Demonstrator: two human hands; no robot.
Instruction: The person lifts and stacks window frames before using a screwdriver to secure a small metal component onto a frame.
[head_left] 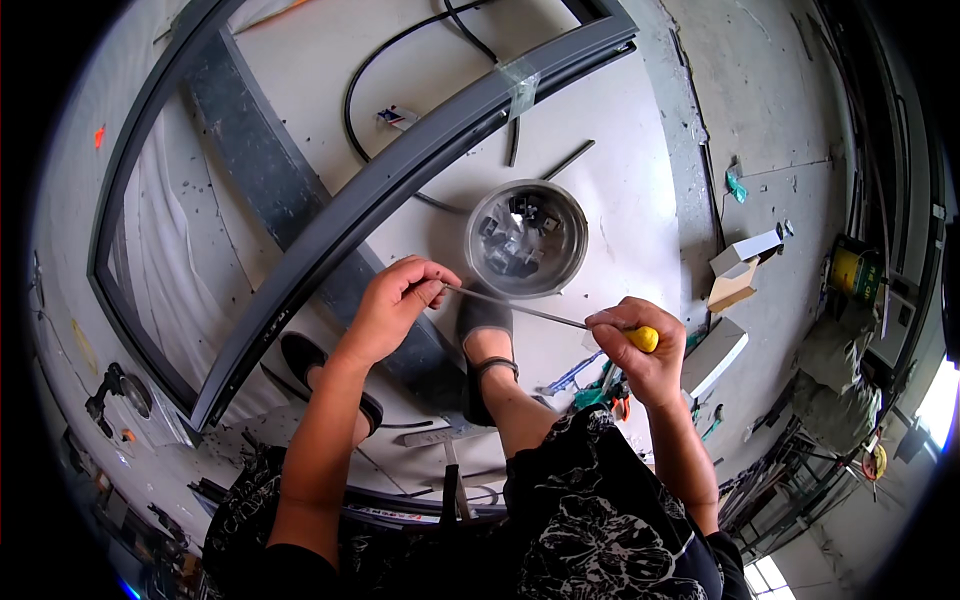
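Observation:
My right hand (645, 360) is closed round a screwdriver (525, 308) with a yellow handle, whose end shows past my fingers. Its long thin metal shaft runs leftward to my left hand (393, 308), where thumb and fingers pinch the far end. Whether anything small sits at the tip is hidden by those fingers. Just beyond the shaft stands a round metal bowl (578, 265) holding several small dark and clear parts. A dark grey curved frame (375, 195) slants across the space beyond my left hand, with clear tape stuck on its upper right part.
A dark flat board (250, 130) lies under the frame. Black rubber tubing (348, 105) curls behind it. An opened white carton (740, 265), a white box (715, 355) and scattered tools (590, 385) lie to the right. A suction-cup-like tool (130, 395) is at far left.

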